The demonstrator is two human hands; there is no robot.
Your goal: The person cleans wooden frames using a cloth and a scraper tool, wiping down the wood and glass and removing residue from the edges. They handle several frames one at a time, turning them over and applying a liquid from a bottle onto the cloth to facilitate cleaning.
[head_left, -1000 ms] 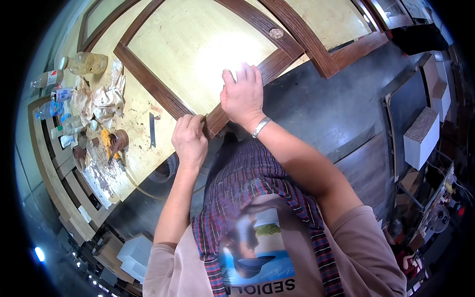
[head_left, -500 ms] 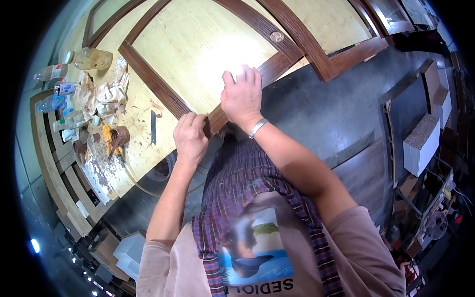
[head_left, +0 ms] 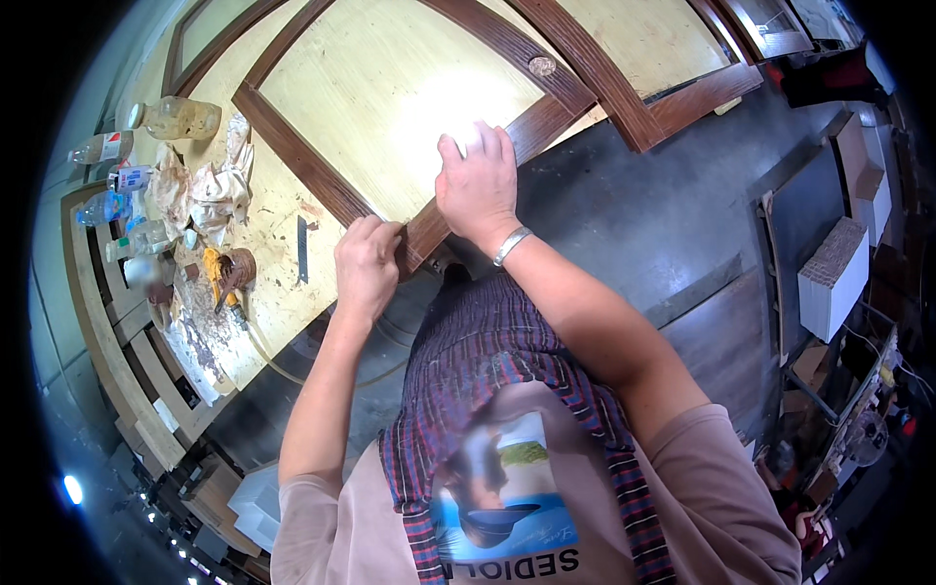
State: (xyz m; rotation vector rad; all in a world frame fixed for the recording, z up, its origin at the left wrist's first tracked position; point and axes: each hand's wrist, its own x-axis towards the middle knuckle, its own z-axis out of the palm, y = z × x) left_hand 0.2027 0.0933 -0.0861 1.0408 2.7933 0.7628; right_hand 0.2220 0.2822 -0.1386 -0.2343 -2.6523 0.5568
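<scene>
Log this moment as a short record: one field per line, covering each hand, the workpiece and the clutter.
left hand: left hand grips the corner of the dark wooden frame
right hand: right hand lies flat on the frame's lower rail, a metal bracelet at the wrist
workpiece: pale wooden panel framed in dark wood
clutter: plastic bottles, crumpled rags, at the person's left

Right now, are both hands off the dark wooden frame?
No, the left hand grips the dark wooden frame at its corner and the right hand presses on it.
</scene>
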